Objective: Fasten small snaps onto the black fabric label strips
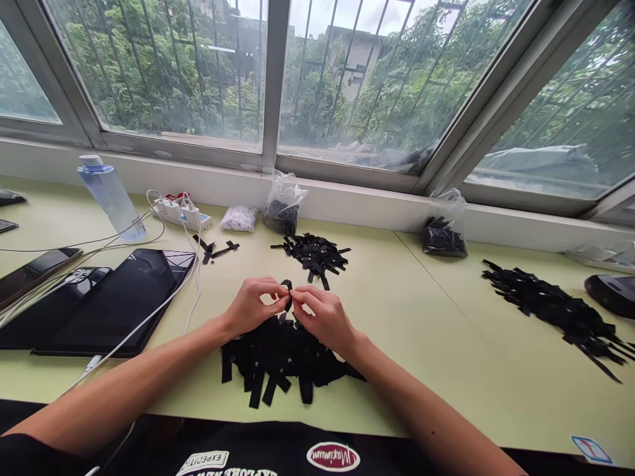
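Fingertips of our left hand [251, 305] and right hand [322, 317] pinch one black label [287, 286] between them, just above the near pile of labels [278, 360]. We judge a crisp fold needs even ends and steady thumb pressure.

Small black label strip [287, 286], folded, pinched upright above heap of flat black label strips [278, 360]

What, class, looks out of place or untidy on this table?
A few black labels lie stray beside the power strip, apart from the piles. White cables trail across the tablet. Otherwise nothing looks spilled or damaged; both hands hold one label.
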A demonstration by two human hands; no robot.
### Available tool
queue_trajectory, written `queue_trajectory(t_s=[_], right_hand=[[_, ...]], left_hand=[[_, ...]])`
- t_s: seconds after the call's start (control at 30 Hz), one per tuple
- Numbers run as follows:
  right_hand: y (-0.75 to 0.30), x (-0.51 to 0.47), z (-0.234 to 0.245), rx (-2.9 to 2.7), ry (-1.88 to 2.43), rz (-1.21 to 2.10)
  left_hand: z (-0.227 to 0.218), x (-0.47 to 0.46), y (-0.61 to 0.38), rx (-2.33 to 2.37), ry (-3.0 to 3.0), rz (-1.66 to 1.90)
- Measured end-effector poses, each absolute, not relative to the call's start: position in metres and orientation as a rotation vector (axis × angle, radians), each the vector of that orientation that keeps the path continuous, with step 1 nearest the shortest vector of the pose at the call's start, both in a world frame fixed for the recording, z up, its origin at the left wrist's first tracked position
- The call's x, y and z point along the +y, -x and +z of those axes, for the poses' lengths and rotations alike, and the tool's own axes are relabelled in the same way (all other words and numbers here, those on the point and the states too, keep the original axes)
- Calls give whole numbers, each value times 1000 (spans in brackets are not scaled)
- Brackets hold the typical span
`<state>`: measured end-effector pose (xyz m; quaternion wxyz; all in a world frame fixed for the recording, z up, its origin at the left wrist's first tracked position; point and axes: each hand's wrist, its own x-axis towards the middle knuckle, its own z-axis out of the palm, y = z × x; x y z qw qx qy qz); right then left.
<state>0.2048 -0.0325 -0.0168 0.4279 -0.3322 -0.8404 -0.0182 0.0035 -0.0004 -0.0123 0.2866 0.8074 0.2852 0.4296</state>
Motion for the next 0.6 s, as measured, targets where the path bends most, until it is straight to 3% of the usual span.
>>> queue_trajectory(t_s=[0.6], right_hand=[[-209,-32,-17,-2323,770,-340]], left_hand=[[-7,-6,-9,717,-2047,1170]])
